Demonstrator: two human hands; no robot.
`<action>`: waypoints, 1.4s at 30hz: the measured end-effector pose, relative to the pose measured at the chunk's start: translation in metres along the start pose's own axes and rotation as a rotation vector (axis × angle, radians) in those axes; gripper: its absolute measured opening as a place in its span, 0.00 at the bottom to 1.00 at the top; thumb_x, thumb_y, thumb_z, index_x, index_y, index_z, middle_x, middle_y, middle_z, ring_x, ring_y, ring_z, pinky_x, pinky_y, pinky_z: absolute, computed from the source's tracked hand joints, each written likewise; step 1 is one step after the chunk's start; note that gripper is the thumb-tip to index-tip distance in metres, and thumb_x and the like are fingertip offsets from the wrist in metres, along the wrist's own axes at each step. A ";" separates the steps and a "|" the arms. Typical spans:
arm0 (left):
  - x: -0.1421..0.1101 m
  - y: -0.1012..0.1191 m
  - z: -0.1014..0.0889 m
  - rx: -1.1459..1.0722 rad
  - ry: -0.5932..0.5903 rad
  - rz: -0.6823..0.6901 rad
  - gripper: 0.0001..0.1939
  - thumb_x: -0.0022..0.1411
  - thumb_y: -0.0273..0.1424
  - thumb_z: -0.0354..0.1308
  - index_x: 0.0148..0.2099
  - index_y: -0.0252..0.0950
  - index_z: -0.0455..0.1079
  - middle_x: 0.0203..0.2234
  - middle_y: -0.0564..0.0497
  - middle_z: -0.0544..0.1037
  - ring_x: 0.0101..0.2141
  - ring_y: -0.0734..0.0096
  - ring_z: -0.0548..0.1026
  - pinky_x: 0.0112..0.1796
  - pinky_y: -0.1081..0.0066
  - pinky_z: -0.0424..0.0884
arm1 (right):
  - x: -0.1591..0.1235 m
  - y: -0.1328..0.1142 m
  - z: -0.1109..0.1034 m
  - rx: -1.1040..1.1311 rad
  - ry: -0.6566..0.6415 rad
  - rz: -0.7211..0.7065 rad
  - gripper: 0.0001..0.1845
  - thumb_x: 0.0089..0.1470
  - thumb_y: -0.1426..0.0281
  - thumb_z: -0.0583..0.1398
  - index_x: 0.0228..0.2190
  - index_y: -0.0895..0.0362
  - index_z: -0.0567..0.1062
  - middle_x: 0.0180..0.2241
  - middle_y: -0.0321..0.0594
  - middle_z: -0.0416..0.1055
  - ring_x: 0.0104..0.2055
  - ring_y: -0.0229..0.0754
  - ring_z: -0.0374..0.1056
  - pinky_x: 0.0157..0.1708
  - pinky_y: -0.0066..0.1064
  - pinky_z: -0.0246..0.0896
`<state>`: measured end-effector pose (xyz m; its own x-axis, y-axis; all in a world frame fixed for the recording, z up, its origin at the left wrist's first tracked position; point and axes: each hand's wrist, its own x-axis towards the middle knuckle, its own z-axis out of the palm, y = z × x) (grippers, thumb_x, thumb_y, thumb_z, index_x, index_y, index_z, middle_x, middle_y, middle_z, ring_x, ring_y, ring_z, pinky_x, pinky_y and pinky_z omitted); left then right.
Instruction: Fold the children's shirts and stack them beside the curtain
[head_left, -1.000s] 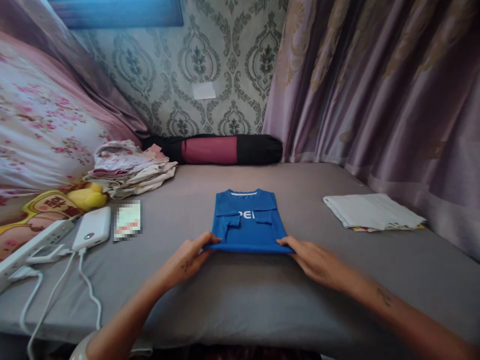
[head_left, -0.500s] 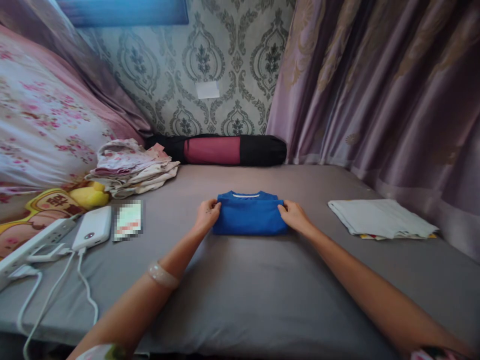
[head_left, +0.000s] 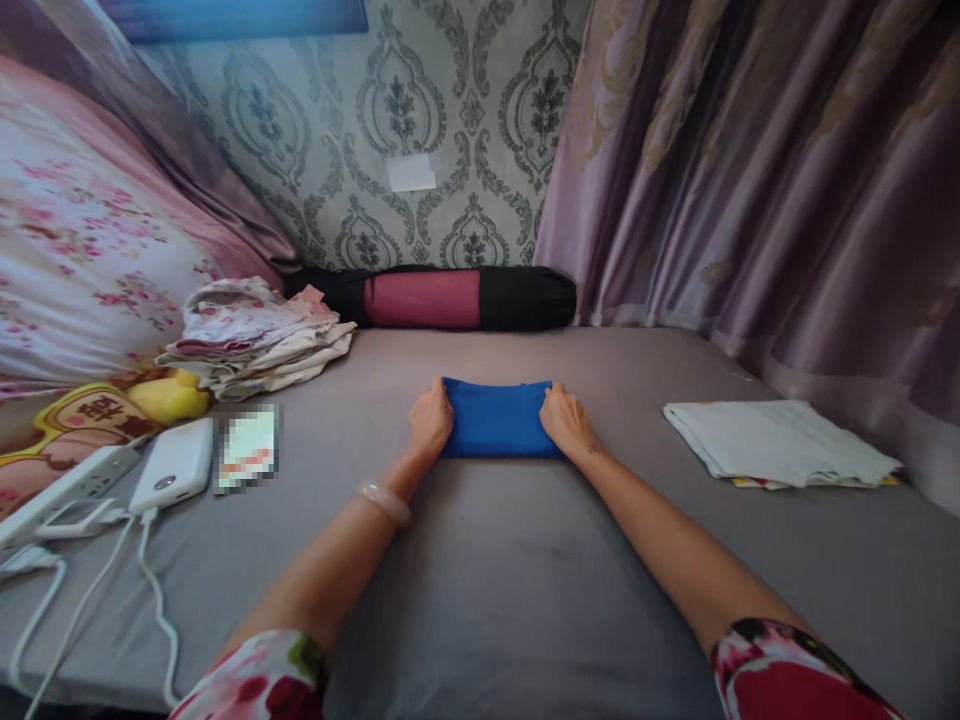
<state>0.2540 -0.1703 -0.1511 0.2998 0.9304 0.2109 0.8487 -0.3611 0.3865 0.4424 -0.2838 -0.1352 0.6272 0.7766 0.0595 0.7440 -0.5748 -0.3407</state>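
A blue shirt (head_left: 498, 420), folded into a flat wide rectangle, lies on the grey sheet in the middle of the head view. Its collar and white print are hidden under the folded layer. My left hand (head_left: 432, 415) is closed on the shirt's far left corner, and a pale bangle circles that wrist. At the far right corner my right hand (head_left: 564, 415) grips the cloth with its fingers closed. The far edge is drawn between the two hands and sags slightly in the middle.
Folded white cloth (head_left: 776, 440) lies at the right. Along the wall rests a black and dark-pink roll (head_left: 424, 298). At the left are piled clothes (head_left: 259, 335), a yellow plush toy (head_left: 169, 397), a white power bank (head_left: 172, 465), a power strip (head_left: 82, 485) and cables.
Both hands have carried the shirt's near edge away from me and over its top. The lettering was covered first, then the collar. The shirt is now about half as deep.
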 end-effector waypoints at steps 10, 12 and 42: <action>0.012 0.003 0.012 0.113 -0.054 -0.033 0.20 0.69 0.32 0.36 0.50 0.30 0.65 0.40 0.33 0.76 0.40 0.52 0.77 0.38 0.60 0.70 | 0.017 0.002 0.011 -0.060 -0.005 0.035 0.22 0.66 0.68 0.40 0.49 0.67 0.66 0.41 0.63 0.73 0.47 0.55 0.71 0.46 0.44 0.61; 0.012 0.003 0.014 0.137 -0.053 -0.063 0.19 0.69 0.32 0.36 0.50 0.31 0.66 0.40 0.35 0.77 0.40 0.52 0.77 0.38 0.60 0.70 | 0.019 0.002 0.012 -0.071 -0.009 0.057 0.21 0.66 0.68 0.42 0.48 0.67 0.66 0.42 0.62 0.73 0.47 0.54 0.71 0.46 0.43 0.61; 0.024 -0.006 -0.003 -0.027 -0.033 -0.188 0.20 0.67 0.39 0.42 0.48 0.30 0.67 0.44 0.36 0.75 0.47 0.57 0.74 0.45 0.66 0.67 | 0.022 0.006 -0.011 -0.052 -0.070 0.133 0.28 0.64 0.65 0.41 0.48 0.66 0.73 0.46 0.62 0.72 0.49 0.54 0.69 0.46 0.42 0.61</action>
<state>0.2542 -0.1459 -0.1455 0.1519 0.9829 0.1038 0.8792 -0.1823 0.4401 0.4627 -0.2729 -0.1258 0.7045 0.7080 -0.0493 0.6678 -0.6848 -0.2917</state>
